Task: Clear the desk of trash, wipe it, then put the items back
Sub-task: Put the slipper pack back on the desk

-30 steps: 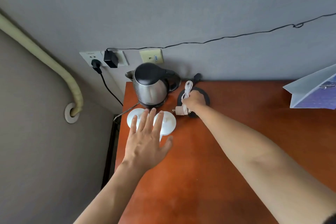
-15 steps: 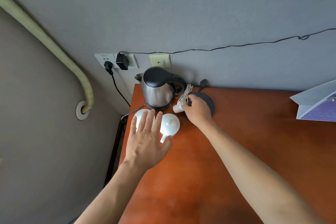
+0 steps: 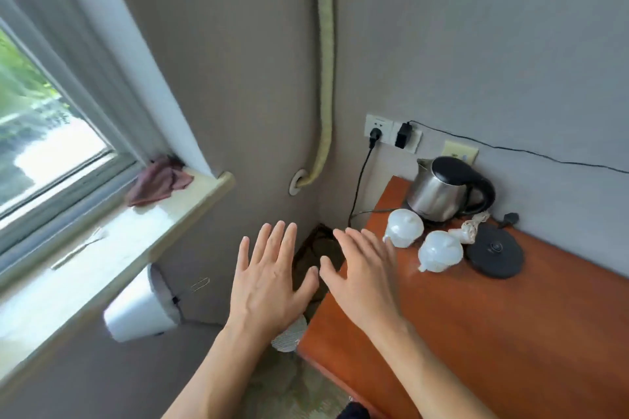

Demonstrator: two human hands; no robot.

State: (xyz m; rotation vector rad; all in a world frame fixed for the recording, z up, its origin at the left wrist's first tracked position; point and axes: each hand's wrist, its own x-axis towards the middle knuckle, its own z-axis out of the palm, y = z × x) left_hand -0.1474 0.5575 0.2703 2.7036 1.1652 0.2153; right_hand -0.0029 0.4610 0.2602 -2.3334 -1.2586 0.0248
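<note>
Hands: left hand [image 3: 269, 282] and right hand [image 3: 366, 274] are both held out flat, fingers straight and spread, thumbs nearly meeting; neither grip holds anything.
Left hand position: off the counter's edge, above the gap between the counter and the wall under the window.
Right hand position: over the near left corner of the counter [image 3: 493, 333], fingertips pointing toward the cups.
Counter: reddish-brown wood, set into the room corner.
Kettle: steel kettle [image 3: 439, 196] with black lid and handle, upright at the far corner of the counter, close to the wall.
Cups: two white cups [image 3: 404, 227] lie upside down in front of the kettle, side by side.
Cord bundle: a coiled white cord [image 3: 468, 231] lies between the kettle and the black kettle base [image 3: 495, 255], touching the base's edge.
Kettle base: flat black disc on the counter, right of the cups, with nothing standing on it.
Cloth: a crumpled reddish-brown cloth [image 3: 158, 182] lies on the windowsill [image 3: 129, 238], against the window frame, well apart from the counter.
Bin: a white bin [image 3: 139, 308] sits on the floor below the sill, left of the counter.
Wall: sockets [image 3: 391, 133] above the counter with a black plug and an adapter plugged in; a padded pipe [image 3: 325, 61] runs down the corner.
</note>
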